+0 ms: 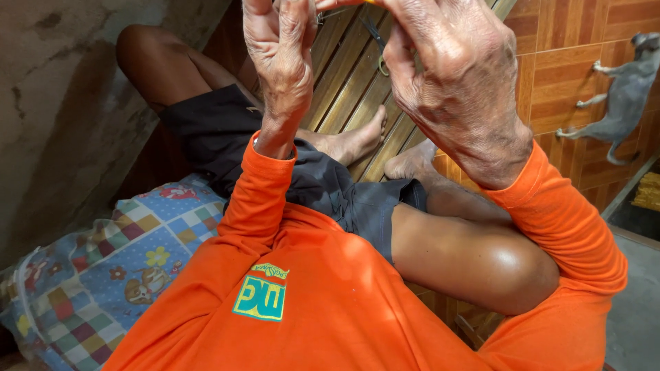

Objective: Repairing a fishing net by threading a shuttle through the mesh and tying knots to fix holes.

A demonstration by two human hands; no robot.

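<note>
Thin wire (377, 36) between raised hands, top edge

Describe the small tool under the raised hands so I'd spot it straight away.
Start at the brown slatted wooden bench the person sits on, then look up to the gap between the raised left hand and right hand. There, against the slats, hangs a small pair of dark metal scissors with a yellowish finger loop, the only thin metal thing among skin, wood and orange sleeves.

orange long-sleeved shirt (330, 302) with chest patch (261, 295), dark shorts (330, 185), bare feet (357, 141)
</note>
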